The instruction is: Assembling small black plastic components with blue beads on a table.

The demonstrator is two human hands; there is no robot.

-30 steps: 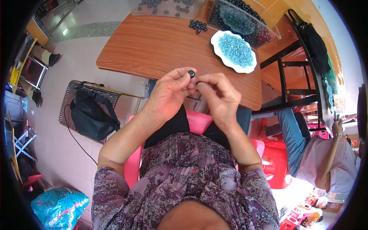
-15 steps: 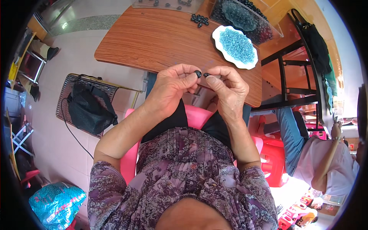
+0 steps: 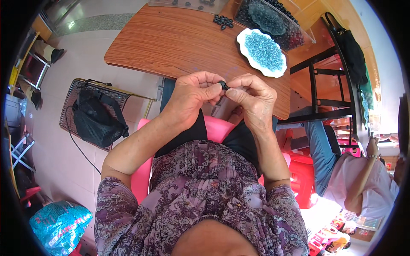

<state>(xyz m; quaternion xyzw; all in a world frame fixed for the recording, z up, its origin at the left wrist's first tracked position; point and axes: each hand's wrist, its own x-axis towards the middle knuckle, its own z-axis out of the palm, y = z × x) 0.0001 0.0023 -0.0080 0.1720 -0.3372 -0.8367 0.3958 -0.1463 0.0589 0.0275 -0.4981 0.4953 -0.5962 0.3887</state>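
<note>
Thumb and fingers of my left hand (image 3: 197, 91) pinch a small black rounded piece (image 3: 222, 85) above the table's near edge. My right hand (image 3: 253, 94) is closed too, its thumb and forefinger pinching a smaller dark piece against the black one. The two pieces meet between my fingertips, which hide most of the smaller one. Beyond my hands lies a small cluster of similar black pieces (image 3: 223, 21). A white scalloped plate (image 3: 279, 73) on the right bears a heap of tiny clear bluish pieces (image 3: 262, 50).
My hands are at the near edge of a brown wood-grain table (image 3: 171, 40). Clear plastic boxes (image 3: 273, 21) with dark pieces stand at its back. A wire rack (image 3: 70, 106) holds a black bag (image 3: 99, 117) at left. Another person (image 3: 358, 183) sits at right, near a black-framed table.
My right hand has moved slightly left, bringing its small dark piece from a gap away into contact with the black piece in my left hand.
</note>
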